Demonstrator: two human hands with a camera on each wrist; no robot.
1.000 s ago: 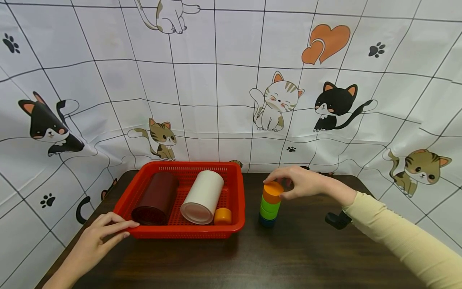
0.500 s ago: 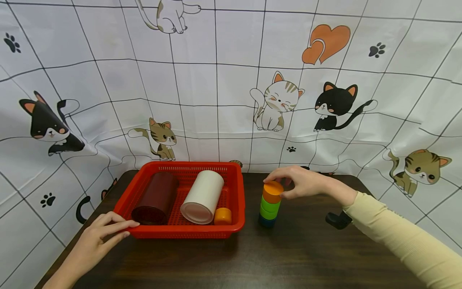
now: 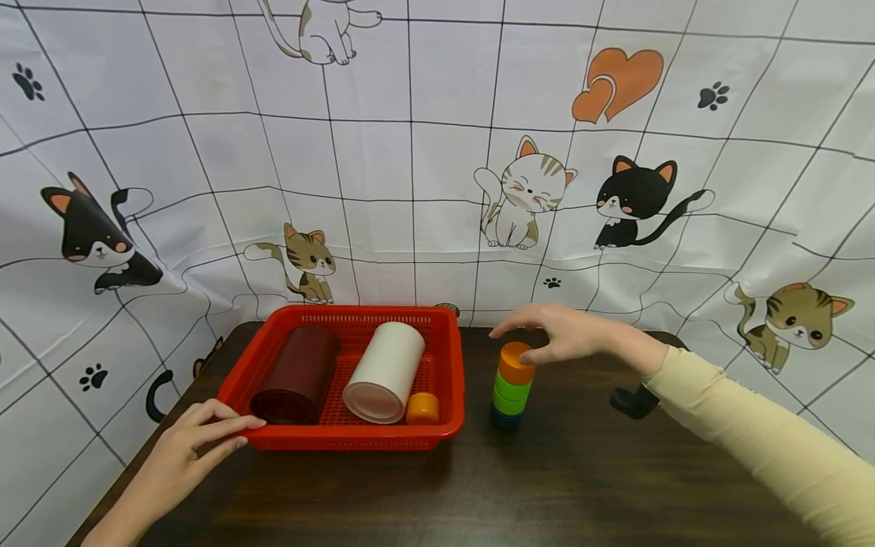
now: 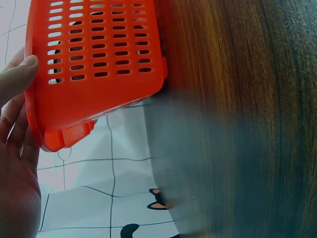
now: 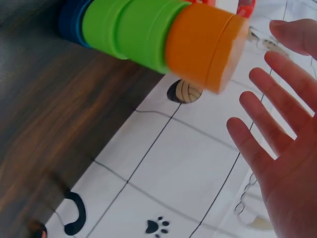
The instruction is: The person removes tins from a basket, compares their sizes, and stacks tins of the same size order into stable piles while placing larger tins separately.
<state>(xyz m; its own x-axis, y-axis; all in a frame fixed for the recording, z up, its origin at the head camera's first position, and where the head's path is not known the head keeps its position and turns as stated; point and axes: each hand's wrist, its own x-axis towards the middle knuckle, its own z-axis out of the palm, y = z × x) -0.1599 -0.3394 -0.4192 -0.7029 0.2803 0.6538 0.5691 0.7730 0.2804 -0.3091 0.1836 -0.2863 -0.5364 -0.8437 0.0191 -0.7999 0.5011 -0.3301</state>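
On the table to the right of the basket stands an upright stack of small round pieces: an orange one (image 3: 516, 363) on top, two bright green ones (image 3: 511, 395) and a dark blue one (image 3: 506, 418) at the bottom. My right hand (image 3: 563, 334) hovers just over the stack with its fingers spread. In the right wrist view a gap shows between those fingers (image 5: 277, 144) and the orange top. My left hand (image 3: 181, 452) holds the near left corner of a red plastic basket (image 3: 342, 437), thumb and fingers on either side of the rim.
Inside the basket lie a dark maroon cylinder (image 3: 297, 376), a white cylinder (image 3: 386, 372) and a small orange piece (image 3: 422, 409). A cat-print sheet (image 3: 369, 167) hangs behind the dark wooden table (image 3: 383, 494).
My right hand has let go of the orange top piece and lifted slightly, its fingers spreading. The stack stands where it was. My left hand stays at the basket's corner.
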